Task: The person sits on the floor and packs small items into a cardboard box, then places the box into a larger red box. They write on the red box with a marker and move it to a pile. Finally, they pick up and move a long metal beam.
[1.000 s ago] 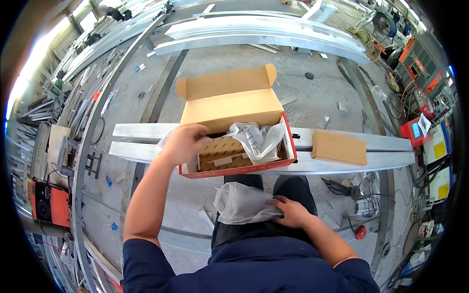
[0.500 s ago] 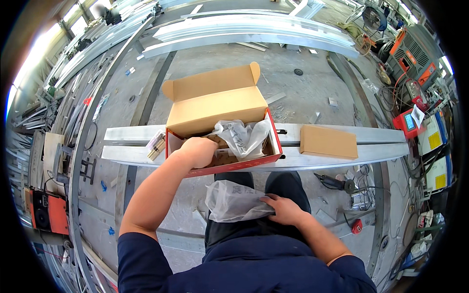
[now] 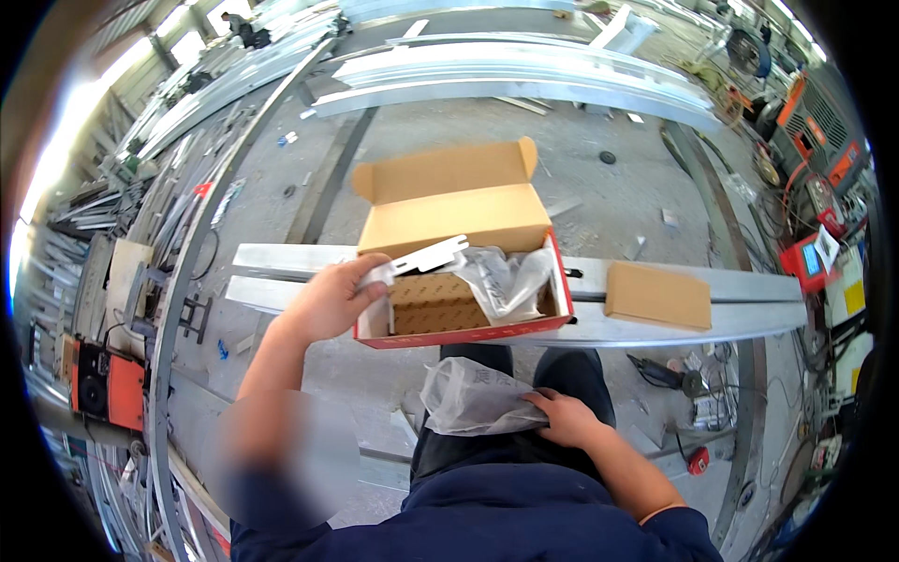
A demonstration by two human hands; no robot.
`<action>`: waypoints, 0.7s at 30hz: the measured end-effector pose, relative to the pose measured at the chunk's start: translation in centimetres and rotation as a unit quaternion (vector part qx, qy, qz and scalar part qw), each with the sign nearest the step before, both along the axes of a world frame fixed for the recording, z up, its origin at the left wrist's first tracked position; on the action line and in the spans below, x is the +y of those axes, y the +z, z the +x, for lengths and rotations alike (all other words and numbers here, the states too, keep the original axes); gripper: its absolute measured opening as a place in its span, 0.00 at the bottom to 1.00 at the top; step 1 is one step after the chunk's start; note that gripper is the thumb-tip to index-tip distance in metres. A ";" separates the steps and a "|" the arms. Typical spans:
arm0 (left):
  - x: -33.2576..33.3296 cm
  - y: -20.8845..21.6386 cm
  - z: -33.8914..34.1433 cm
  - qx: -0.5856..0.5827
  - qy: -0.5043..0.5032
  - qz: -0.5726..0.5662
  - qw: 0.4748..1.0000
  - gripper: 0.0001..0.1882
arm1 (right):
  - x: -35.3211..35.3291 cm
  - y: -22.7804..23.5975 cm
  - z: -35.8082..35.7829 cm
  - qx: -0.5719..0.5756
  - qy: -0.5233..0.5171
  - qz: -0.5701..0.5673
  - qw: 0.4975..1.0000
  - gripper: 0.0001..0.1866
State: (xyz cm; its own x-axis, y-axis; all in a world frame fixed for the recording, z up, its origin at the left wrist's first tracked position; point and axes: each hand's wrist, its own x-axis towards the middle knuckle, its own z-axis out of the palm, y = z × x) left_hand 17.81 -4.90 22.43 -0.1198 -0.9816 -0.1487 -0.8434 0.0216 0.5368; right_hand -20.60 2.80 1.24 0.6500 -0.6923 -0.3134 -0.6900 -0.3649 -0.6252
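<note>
My left hand (image 3: 328, 298) is closed at the left end of an open red cardboard box (image 3: 468, 333). Its thumb and fingers pinch a flat, shiny metal plate (image 3: 436, 256) with a notched end, tilted over the box. The box's brown lid (image 3: 454, 201) stands folded back. Inside lie a patterned brown cardboard insert (image 3: 431, 298) and a clear plastic bag (image 3: 510, 281) whose contents I cannot make out. Above my lap, my right hand (image 3: 565, 419) grips the right end of a translucent plastic bag (image 3: 473, 401) with dark printing.
Two parallel metal beams (image 3: 749, 316) carry the red box and a closed brown carton (image 3: 657, 296) to its right. An angle grinder (image 3: 665, 373) and a red tape measure (image 3: 699, 460) lie low on the right. Long metal profiles (image 3: 524, 80) are stacked across the back.
My left hand has come up out of the box and moved to its left end, with the metal plate now in its fingers. My right hand still holds the bag. The whole view has shifted slightly.
</note>
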 end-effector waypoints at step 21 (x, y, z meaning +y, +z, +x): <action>2.7 -4.9 2.6 0.135 -0.027 0.039 0.990 0.20 | -0.2 1.4 0.7 -0.022 0.039 -0.035 0.998 0.32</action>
State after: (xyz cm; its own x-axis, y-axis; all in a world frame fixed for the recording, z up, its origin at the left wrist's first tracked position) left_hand 20.36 -2.15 17.52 -0.2176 -0.9594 -0.1796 -0.6683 0.0123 0.7438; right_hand -19.94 2.62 2.64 0.7148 -0.6585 -0.2353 -0.6301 -0.4604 -0.6253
